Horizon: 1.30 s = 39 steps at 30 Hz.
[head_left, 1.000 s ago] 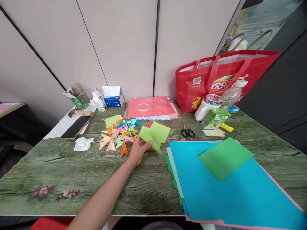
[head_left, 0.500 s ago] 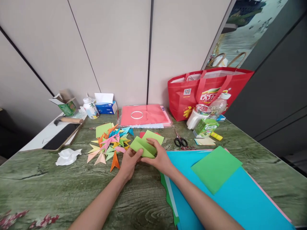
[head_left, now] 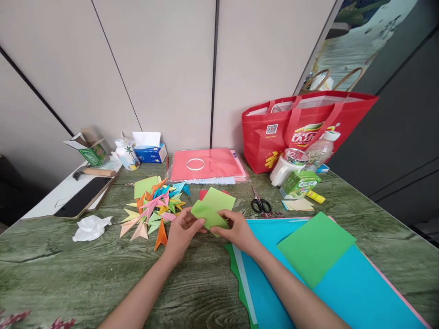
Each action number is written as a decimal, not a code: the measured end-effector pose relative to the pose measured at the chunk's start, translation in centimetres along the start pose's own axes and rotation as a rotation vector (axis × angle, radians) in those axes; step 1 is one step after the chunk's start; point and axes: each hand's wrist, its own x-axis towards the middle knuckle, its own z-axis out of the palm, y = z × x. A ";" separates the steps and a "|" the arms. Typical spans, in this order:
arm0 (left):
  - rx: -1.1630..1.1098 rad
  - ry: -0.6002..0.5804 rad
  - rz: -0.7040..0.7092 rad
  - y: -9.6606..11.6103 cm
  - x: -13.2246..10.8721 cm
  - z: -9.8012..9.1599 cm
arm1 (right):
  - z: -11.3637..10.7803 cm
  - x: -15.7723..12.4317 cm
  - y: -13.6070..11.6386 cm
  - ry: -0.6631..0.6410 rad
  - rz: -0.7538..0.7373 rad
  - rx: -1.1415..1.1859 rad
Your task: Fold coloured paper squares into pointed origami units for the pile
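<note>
The fingers of the left hand point(head_left: 181, 233) and right hand point(head_left: 237, 231) are pinched on a light-green paper point(head_left: 208, 214) between them. Its long axis slants from a far-left corner beyond the left fingers toward the right fingertips. A second light-green sheet point(head_left: 222, 199) lies just beyond. Folded paper pieces point(head_left: 158, 204) heap left of the left fingers; scissors point(head_left: 262, 205) lie beyond the right ones.

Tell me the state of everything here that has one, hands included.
Left hand: gripping light green paper
Right hand: gripping it too
Pointed paper pieces: folded, heaped
Scissors: lying down, blades apparently closed
Phone: screen dark
White tissue: crumpled
Hammer: lying down
Left carton: flaps open
Tissue box: opened
Red bag: standing, top open
Clear bottle: capped
</note>
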 end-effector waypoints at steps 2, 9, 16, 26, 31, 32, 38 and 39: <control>-0.013 -0.015 0.001 -0.2 -0.1 0.2 | 0.1 -0.1 -0.3 0.045 0.005 0.020; -0.063 -0.031 0.015 -0.1 -0.3 0.7 | 0.0 0.0 -0.3 0.090 0.062 0.131; -0.057 0.028 0.050 -0.7 0.0 0.2 | -0.2 -0.1 0.0 0.125 -0.007 0.015; -0.037 0.181 0.034 -1.1 0.2 -0.1 | -0.1 0.2 0.3 0.095 0.099 0.381; -0.066 0.165 0.029 -0.7 0.0 0.2 | 0.4 0.1 0.1 0.090 0.145 0.432; -0.070 0.151 0.027 -0.6 -0.1 0.3 | 0.5 0.0 0.1 0.108 0.159 0.441; -0.092 0.105 -0.008 -0.6 -0.2 0.4 | 0.9 -0.1 0.1 0.230 0.145 0.403; -0.098 0.099 -0.022 -0.7 -0.2 0.4 | 1.0 -0.1 0.1 0.234 0.144 0.391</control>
